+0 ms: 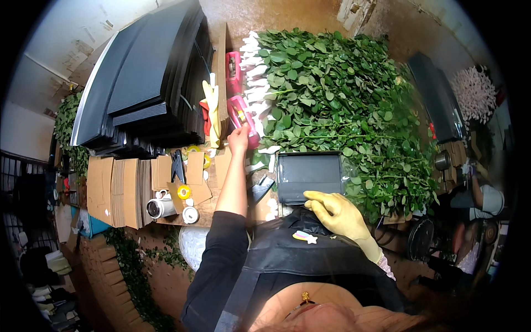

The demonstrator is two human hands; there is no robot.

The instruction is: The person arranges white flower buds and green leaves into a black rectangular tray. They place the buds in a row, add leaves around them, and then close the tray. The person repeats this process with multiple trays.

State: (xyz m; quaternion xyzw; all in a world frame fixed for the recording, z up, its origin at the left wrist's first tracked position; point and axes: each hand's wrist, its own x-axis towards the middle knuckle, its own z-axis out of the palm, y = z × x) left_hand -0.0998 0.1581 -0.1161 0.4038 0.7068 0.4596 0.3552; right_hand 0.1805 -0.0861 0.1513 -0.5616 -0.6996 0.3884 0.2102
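My bare left hand point(239, 139) reaches forward to the near end of a pink tape dispenser point(252, 138). Its fingers are drawn together at the tape; whatever is between them is too small to make out. A second pink tape dispenser point(233, 66) stands just beyond. On my right hand point(336, 214) is a pale yellow glove. Its fingers are stretched out over the near edge of a dark rectangular panel point(310, 176) with a rim, which lies on the table in front of me. Green leafy stems point(332, 105) with white-wrapped ends point(257, 83) are piled beyond the panel.
Black corrugated sheets point(144, 72) are stacked high at the left. Nearer are brown cardboard pieces point(124, 188), a yellow tape roll point(183, 192), a white mug point(160, 207) and dark-handled scissors point(177, 167). A yellow glove point(211, 113) hangs by a wooden board point(222, 83). Another person's arm point(477, 191) shows far right.
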